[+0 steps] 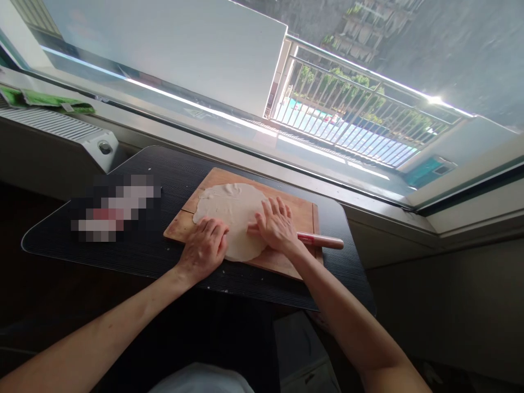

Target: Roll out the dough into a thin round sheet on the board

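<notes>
A thin, roughly round sheet of dough (pixel 235 218) lies on a wooden board (pixel 301 210), its far edge slightly wrinkled. My left hand (pixel 207 243) rests at the dough's near left edge, fingers curled and pressed together over it; the fingertips are hidden. Stretched flat, my right hand (pixel 276 221) lies palm down across a wooden rolling pin (pixel 323 240) at the dough's right side. The fingers of that hand are spread, not wrapped round the pin. One end of the pin shows between the hand and the dough; the other sticks out past the board.
The board sits on a black table (pixel 135 256) with small bits of dough on it. A blurred-out object (pixel 118 210) lies at the table's left. Behind stand a window and sill (pixel 229 150), with a radiator (pixel 96 144) and green cloth (pixel 59 102) to the left.
</notes>
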`<state>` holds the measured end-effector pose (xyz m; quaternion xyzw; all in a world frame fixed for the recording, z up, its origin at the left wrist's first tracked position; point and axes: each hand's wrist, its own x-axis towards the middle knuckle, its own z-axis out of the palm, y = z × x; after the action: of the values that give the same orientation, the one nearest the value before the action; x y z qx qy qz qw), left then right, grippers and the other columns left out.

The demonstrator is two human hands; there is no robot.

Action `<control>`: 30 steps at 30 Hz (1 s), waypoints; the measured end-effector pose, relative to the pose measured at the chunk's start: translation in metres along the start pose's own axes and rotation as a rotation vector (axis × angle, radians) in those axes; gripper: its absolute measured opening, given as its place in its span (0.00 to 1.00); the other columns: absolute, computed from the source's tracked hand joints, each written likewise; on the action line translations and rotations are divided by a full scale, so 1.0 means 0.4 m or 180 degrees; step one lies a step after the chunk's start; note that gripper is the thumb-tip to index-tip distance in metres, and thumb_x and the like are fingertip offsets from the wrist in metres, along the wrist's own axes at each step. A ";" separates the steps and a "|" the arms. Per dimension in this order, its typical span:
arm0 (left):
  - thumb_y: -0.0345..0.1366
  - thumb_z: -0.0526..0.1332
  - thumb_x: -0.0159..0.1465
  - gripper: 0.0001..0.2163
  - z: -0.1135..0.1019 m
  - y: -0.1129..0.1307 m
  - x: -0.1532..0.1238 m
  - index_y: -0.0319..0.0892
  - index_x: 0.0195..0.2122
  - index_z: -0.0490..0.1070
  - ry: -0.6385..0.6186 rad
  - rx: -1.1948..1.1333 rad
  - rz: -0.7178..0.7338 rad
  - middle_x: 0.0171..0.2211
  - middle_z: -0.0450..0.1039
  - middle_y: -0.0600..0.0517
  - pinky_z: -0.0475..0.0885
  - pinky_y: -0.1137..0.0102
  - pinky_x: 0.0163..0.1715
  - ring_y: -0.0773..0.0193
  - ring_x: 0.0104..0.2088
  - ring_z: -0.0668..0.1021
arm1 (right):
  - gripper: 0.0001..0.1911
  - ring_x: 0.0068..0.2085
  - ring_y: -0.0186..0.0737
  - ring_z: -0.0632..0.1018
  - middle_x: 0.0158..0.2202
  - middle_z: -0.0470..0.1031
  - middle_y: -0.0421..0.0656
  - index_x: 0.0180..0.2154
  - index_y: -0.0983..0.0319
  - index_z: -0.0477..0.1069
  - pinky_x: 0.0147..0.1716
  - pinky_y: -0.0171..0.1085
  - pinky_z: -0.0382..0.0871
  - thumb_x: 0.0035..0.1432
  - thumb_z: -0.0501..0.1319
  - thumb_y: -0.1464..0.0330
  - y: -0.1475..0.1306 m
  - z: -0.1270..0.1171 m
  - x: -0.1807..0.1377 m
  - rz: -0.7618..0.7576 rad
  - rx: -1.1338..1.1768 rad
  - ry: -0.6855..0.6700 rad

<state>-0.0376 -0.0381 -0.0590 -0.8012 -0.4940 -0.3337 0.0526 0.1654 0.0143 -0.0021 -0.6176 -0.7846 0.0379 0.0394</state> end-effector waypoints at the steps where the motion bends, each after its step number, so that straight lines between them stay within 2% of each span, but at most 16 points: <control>1: 0.28 0.52 0.66 0.08 0.000 -0.001 -0.001 0.43 0.42 0.69 0.0004 -0.0004 0.0004 0.40 0.72 0.46 0.68 0.54 0.56 0.52 0.44 0.74 | 0.29 0.72 0.52 0.49 0.72 0.52 0.50 0.68 0.62 0.55 0.68 0.53 0.45 0.72 0.44 0.57 0.005 -0.005 0.034 0.0102 0.0063 -0.0039; 3: 0.29 0.52 0.66 0.08 0.000 -0.002 -0.005 0.42 0.42 0.69 0.0000 -0.0001 0.0004 0.41 0.72 0.45 0.68 0.54 0.56 0.52 0.45 0.74 | 0.29 0.71 0.52 0.51 0.71 0.53 0.51 0.67 0.62 0.55 0.67 0.53 0.49 0.71 0.44 0.56 0.012 -0.015 0.090 0.0284 0.0202 -0.0152; 5: 0.29 0.52 0.66 0.08 -0.002 -0.005 -0.011 0.42 0.41 0.69 -0.0017 0.0001 -0.0010 0.41 0.72 0.45 0.68 0.55 0.56 0.52 0.45 0.74 | 0.29 0.71 0.52 0.53 0.71 0.53 0.51 0.67 0.62 0.55 0.67 0.53 0.50 0.71 0.44 0.56 0.013 -0.019 0.103 0.0339 0.0304 -0.0208; 9: 0.29 0.53 0.65 0.08 -0.004 0.002 0.008 0.42 0.41 0.69 0.0081 -0.0191 -0.0250 0.39 0.73 0.46 0.66 0.52 0.57 0.52 0.45 0.75 | 0.30 0.72 0.51 0.48 0.72 0.51 0.49 0.69 0.63 0.53 0.68 0.52 0.45 0.71 0.44 0.58 -0.009 -0.002 0.010 0.0139 0.0220 0.0009; 13: 0.29 0.52 0.63 0.11 0.014 0.054 0.115 0.41 0.44 0.70 0.0299 -0.0429 -0.0767 0.44 0.75 0.44 0.66 0.51 0.57 0.50 0.50 0.74 | 0.30 0.72 0.49 0.48 0.72 0.52 0.48 0.69 0.64 0.52 0.69 0.50 0.45 0.71 0.44 0.61 -0.017 0.002 -0.042 0.0201 0.0276 0.0037; 15: 0.29 0.51 0.64 0.13 0.031 0.093 0.175 0.40 0.46 0.70 0.0126 -0.0509 -0.0848 0.47 0.75 0.42 0.66 0.54 0.58 0.52 0.52 0.74 | 0.29 0.72 0.46 0.52 0.71 0.54 0.48 0.69 0.65 0.53 0.68 0.47 0.48 0.71 0.44 0.64 0.004 -0.011 -0.032 0.0302 0.0433 0.0040; 17: 0.30 0.49 0.66 0.16 0.052 0.129 0.214 0.39 0.51 0.70 -0.0174 -0.0487 -0.0897 0.51 0.75 0.42 0.63 0.53 0.60 0.53 0.55 0.73 | 0.28 0.71 0.46 0.53 0.70 0.56 0.48 0.68 0.64 0.56 0.68 0.46 0.48 0.71 0.44 0.65 0.038 -0.022 -0.023 0.0472 0.0440 0.0239; 20: 0.34 0.47 0.69 0.21 0.083 0.158 0.222 0.36 0.61 0.65 -0.0727 -0.0214 -0.0869 0.61 0.69 0.40 0.55 0.46 0.65 0.50 0.63 0.68 | 0.27 0.71 0.50 0.53 0.69 0.59 0.49 0.66 0.63 0.60 0.68 0.51 0.45 0.70 0.45 0.64 0.095 -0.019 -0.033 0.0834 0.0179 0.0554; 24: 0.39 0.46 0.70 0.26 0.110 0.152 0.220 0.37 0.68 0.58 -0.1207 0.0248 -0.0679 0.69 0.58 0.41 0.45 0.43 0.68 0.49 0.70 0.57 | 0.26 0.70 0.50 0.55 0.67 0.63 0.47 0.64 0.61 0.64 0.68 0.50 0.46 0.70 0.46 0.60 0.133 0.004 -0.043 0.1057 0.0092 0.0565; 30: 0.43 0.43 0.71 0.28 0.116 0.126 0.305 0.36 0.70 0.53 -0.1828 0.0336 -0.0895 0.71 0.50 0.41 0.47 0.41 0.67 0.47 0.71 0.55 | 0.27 0.69 0.52 0.58 0.66 0.65 0.49 0.63 0.62 0.65 0.67 0.52 0.49 0.69 0.46 0.58 0.137 -0.021 0.038 0.1194 0.0299 0.0197</control>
<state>0.0616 0.0479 -0.0109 -0.7826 -0.6112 -0.0718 -0.0941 0.2158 0.0420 0.0004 -0.7513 -0.6515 0.0621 0.0845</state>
